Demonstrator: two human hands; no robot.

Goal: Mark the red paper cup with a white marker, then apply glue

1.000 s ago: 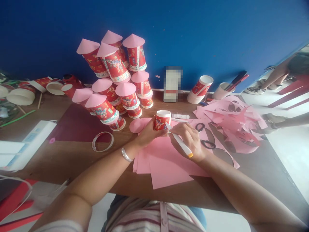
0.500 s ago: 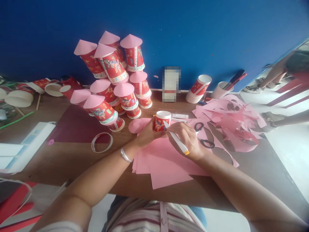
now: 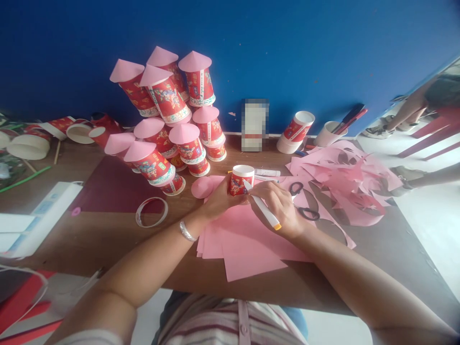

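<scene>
A red paper cup point(image 3: 237, 183) with a white rim and colourful print is gripped by my left hand point(image 3: 220, 196) around its left side and below. My right hand point(image 3: 276, 203) is closed on a white marker point(image 3: 264, 211) with a yellow end; its pale tip lies against or just in front of the cup's printed side. Beneath both hands spread pink paper sheets point(image 3: 247, 239). Black-handled scissors point(image 3: 308, 212) lie right beside my right hand, with their blades hidden. Behind the cup are white markers point(image 3: 268, 173). A small pink cone point(image 3: 202, 187) sits left of the cup.
Red cups with pink cone tops point(image 3: 167, 103) stand stacked at back left. A paper ring point(image 3: 151, 212) lies in front of them. Pink scraps point(image 3: 348, 184) heap at right, near a pen cup point(image 3: 328, 135) and stacked cups point(image 3: 296, 132). A blue wall point(image 3: 287, 57) rises behind.
</scene>
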